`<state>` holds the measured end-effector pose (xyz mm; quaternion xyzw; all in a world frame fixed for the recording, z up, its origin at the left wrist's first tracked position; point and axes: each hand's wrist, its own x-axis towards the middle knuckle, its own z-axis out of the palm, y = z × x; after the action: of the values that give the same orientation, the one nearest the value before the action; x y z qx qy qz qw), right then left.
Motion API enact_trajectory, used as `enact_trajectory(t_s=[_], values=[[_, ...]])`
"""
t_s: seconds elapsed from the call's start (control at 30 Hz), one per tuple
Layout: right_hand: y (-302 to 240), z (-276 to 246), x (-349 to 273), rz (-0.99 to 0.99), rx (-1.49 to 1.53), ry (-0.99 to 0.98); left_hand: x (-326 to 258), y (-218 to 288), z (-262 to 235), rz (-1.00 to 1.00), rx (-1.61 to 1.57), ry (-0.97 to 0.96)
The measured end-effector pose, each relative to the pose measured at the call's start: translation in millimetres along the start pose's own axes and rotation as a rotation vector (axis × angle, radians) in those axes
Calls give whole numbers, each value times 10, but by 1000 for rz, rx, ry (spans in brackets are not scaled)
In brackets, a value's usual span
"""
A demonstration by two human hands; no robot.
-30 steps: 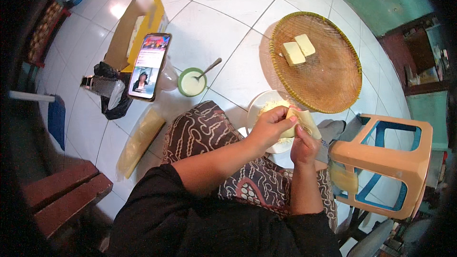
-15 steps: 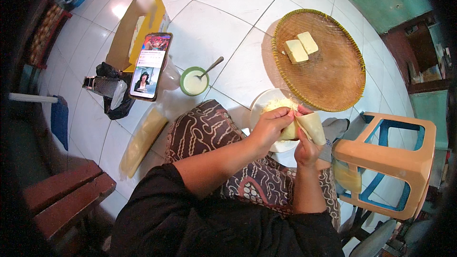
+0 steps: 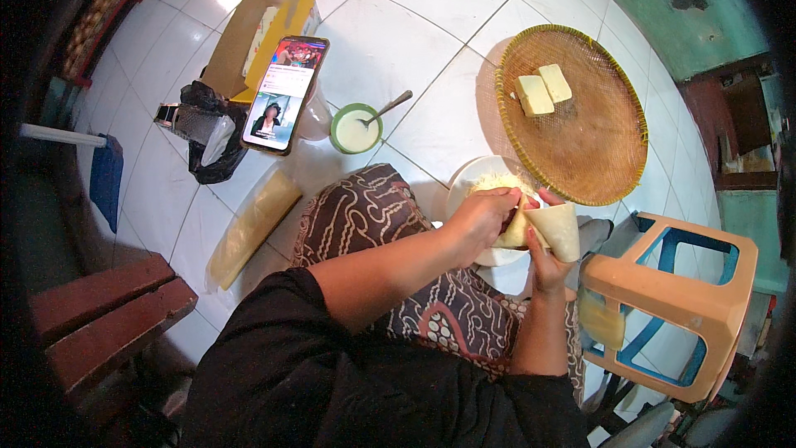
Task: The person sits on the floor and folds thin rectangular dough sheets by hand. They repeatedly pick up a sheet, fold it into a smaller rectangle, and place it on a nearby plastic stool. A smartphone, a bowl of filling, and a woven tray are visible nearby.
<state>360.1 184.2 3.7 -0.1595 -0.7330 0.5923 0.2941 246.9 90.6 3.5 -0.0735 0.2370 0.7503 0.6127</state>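
Note:
Both hands grip a thin, pale dough wrapper (image 3: 559, 232), whose sheet bends into a cone-like fold on the right. My left hand (image 3: 491, 214) pinches its upper left edge between thumb and fingers. My right hand (image 3: 544, 265) holds it from below and the right, partly covered by the sheet. Under the hands sits a white plate (image 3: 455, 192) with pale yellow shreds (image 3: 496, 183) that look like grated cheese; the hands hide much of it. Two pale yellow blocks (image 3: 535, 95) lie on a round woven bamboo tray (image 3: 593, 145) beyond the plate.
A green bowl (image 3: 338, 139) of white liquid holds a spoon (image 3: 390, 106). Left of it, a phone (image 3: 283, 95) leans upright before a yellow box (image 3: 236, 54). Nearer are a black plastic bag (image 3: 217, 168) and a long clear-wrapped pale package (image 3: 253, 228). An orange plastic stool (image 3: 672, 282) lies tipped at right.
The wrapper's right part has opened out wider and turned more toward me, with both hands still on it. The whole view has shifted slightly.

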Motion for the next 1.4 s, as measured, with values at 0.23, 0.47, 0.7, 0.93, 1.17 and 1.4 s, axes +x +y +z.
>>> enact_trajectory(t_s=[0.23,0.47,0.7,0.93,1.17,1.4], values=[[-38,143,4,209,197,199,11,55,-19,-27,250,-42],[-33,185,-48,326,353,279,130,-161,-95,338,602,14],[-82,275,-17,324,366,308,8,-50,34,226,431,60],[-19,209,-25,120,133,227,44,-59,-47,180,390,4],[77,10,-36,-49,-56,6,69,-29,-74,64,299,18],[-50,4,20,-29,-243,-121,135,-62,-136,-15,273,90]])
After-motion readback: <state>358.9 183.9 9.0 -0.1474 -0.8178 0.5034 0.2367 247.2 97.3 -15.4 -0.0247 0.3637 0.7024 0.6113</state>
